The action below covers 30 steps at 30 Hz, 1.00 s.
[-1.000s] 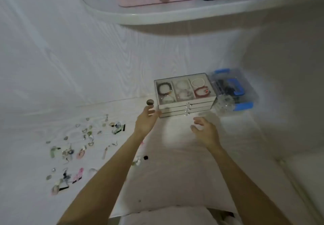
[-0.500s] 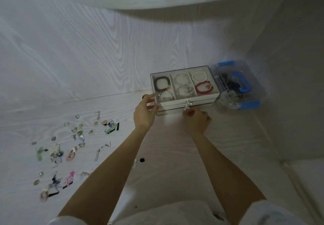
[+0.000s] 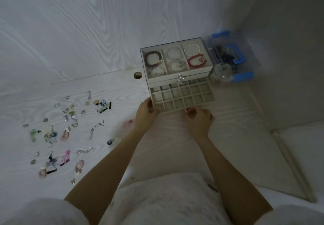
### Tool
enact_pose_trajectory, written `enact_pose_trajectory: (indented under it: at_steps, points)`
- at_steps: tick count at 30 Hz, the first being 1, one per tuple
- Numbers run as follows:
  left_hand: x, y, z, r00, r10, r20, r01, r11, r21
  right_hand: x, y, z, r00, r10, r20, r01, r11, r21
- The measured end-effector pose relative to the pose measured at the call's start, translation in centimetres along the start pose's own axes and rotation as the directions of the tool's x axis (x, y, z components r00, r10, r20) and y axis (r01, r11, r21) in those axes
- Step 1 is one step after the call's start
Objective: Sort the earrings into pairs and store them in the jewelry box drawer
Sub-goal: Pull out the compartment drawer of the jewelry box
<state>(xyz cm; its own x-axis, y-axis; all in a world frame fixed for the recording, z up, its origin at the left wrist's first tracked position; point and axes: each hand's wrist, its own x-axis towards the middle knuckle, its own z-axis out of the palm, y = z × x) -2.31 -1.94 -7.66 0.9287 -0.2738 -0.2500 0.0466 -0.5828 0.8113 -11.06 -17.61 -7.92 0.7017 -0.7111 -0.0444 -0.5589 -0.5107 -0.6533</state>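
Your left hand [image 3: 146, 114] grips the pulled-out drawer's [image 3: 182, 98] left corner; your right hand [image 3: 199, 119] pinches its front knob. Earrings [image 3: 66, 130] lie scattered far left: tiny, light, fiddly; pinch their hooks.

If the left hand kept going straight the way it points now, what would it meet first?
The left hand points up and away, already touching the left front corner of the pulled-out drawer. Straight on, it would likely press into that drawer's side, then the jewelry box behind it; depth is unclear.
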Motion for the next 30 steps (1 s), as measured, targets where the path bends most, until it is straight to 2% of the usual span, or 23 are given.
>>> enact_pose_trajectory:
  at_steps: [2, 6, 19, 30]
  points:
    - [-0.4, -0.7, 0.5, 0.999, 0.033, 0.009, -0.033, 0.999, 0.026, -0.6, 0.5, -0.2, 1.000, 0.002, 0.007, -0.002, 1.000, -0.006]
    - [-1.1, -1.9, 1.0, 1.000, -0.009, -0.007, 0.009, 0.999, 0.053, -1.5, 0.8, -0.3, 1.000, -0.016, 0.021, 0.016, 1.000, 0.013]
    - [-2.5, -1.9, 1.5, 0.998, 0.015, -0.064, -0.017, 1.000, -0.025, -3.1, 1.5, -0.8, 0.997, -0.057, 0.048, 0.053, 0.996, 0.069]
    - [-2.4, -1.9, 1.7, 0.998, 0.001, -0.064, -0.004, 0.999, -0.054, -2.7, 1.5, -0.7, 0.997, -0.045, 0.058, 0.044, 0.999, 0.016]
